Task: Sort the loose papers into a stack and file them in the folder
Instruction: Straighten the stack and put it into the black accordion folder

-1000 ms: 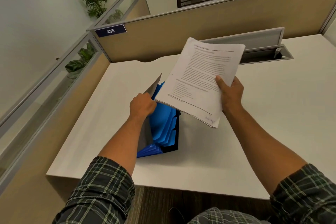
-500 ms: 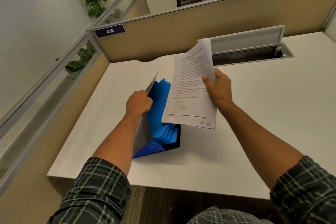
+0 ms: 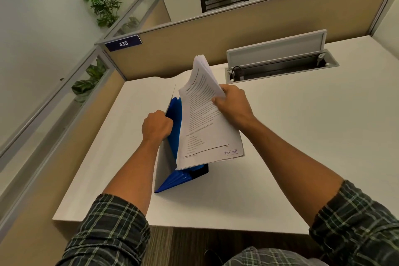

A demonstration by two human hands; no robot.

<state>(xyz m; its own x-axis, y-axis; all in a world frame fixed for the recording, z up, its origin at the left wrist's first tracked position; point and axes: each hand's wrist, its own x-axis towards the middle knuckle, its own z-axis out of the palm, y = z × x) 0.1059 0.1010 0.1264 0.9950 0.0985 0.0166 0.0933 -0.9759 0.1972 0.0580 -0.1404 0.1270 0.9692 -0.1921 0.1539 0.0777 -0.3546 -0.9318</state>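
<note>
A blue expanding folder [image 3: 176, 177] with a grey cover stands open on the white desk [image 3: 302, 136]. My left hand [image 3: 156, 125] grips the grey cover's edge and holds it away from the blue pockets. My right hand [image 3: 234, 103] grips a stack of printed papers [image 3: 205, 127] by its right edge. The stack is tilted steeply, its lower edge down over the folder's pockets and hiding most of them.
An open cable tray [image 3: 280, 67] with a raised lid is sunk in the desk at the back right. Beige partition walls [image 3: 237, 34] close the desk at the back and left. The desk's front edge is near my sleeves.
My right hand has turned the paper stack from nearly flat to steeply upright and brought it left and down over the folder's pockets. My left hand still holds the cover.
</note>
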